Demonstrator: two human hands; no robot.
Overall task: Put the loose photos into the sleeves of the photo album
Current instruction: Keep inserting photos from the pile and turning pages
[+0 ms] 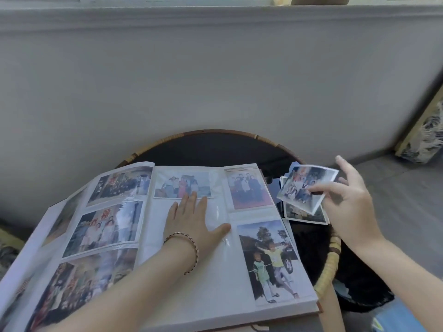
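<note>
The photo album lies open on a round table. Its left page is full of photos. On the right page three sleeves hold photos, and the middle left sleeve is bare. My left hand rests flat on that bare sleeve with straight fingers. To the right of the album, my right hand pinches one loose photo by its lower right edge and holds it above a small stack of loose photos on the table.
The round dark table has a rattan rim, and the album overhangs its front edge. A grey wall stands close behind. A patterned cushion leans at the far right, above a grey floor.
</note>
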